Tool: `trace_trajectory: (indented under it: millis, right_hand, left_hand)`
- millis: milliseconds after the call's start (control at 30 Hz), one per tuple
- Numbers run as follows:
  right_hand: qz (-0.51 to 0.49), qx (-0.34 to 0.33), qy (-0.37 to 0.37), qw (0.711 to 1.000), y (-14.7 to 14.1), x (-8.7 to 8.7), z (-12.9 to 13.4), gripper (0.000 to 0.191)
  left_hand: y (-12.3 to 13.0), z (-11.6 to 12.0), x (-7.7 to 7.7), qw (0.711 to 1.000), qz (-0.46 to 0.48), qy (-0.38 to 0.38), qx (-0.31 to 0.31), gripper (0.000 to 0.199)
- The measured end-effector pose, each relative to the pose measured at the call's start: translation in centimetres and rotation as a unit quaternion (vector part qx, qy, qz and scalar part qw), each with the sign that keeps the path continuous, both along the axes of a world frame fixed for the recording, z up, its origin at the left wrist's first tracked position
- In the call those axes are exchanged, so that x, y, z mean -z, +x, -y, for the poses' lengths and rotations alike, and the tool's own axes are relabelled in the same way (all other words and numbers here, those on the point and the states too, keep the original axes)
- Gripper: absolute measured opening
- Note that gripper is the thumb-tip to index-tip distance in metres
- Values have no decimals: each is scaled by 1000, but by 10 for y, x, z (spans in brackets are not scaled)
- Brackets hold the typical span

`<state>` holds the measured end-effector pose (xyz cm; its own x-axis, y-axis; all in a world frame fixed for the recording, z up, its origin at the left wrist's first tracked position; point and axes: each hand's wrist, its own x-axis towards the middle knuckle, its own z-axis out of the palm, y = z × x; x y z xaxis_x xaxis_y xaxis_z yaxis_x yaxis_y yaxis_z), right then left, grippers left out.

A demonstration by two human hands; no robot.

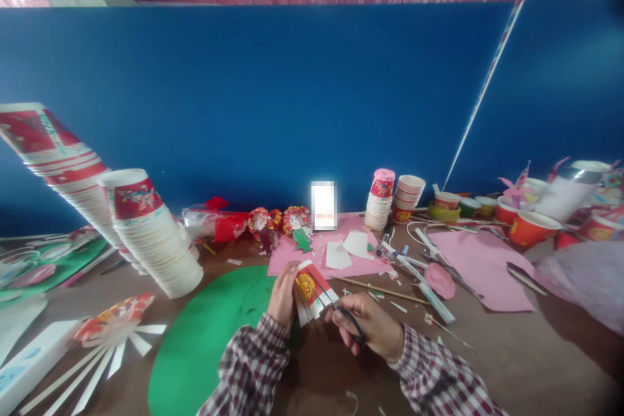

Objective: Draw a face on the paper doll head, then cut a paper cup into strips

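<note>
My left hand [283, 296] grips a red and white paper cup [314, 287] with a gold design, holding it tilted over the table. Slits run through the cup's wall, splitting its lower part into strips. In my right hand [373, 325] is a pair of scissors [351, 324] with black handles; my fingers are in the loops. The blades reach the cut edge of the cup, and their tips are hard to make out. A round green sheet [209, 338] lies under and left of my left forearm.
Tall stacks of paper cups [151, 234] lean at the left, beside a cup cut into fanned strips [114, 331]. Pink paper [482, 266], markers [412, 266], a wooden stick [380, 289] and scraps lie ahead and right. Shorter cup stacks [409, 198] and orange bowls [533, 227] stand by the blue partition [273, 97].
</note>
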<state>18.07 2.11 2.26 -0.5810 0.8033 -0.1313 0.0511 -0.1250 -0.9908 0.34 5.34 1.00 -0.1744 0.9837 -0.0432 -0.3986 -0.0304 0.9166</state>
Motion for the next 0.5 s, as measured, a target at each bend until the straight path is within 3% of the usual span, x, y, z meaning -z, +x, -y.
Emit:
trace_trajectory:
  millis: [300, 500]
  right_hand:
    - [22, 22, 25, 999, -2, -3, 3, 44]
    - [0, 12, -14, 1000, -1, -1, 3, 49]
  left_hand:
    - [-2, -3, 9, 1000, 8, -4, 1, 31]
    - [-6, -5, 10, 999, -32, 11, 2, 32]
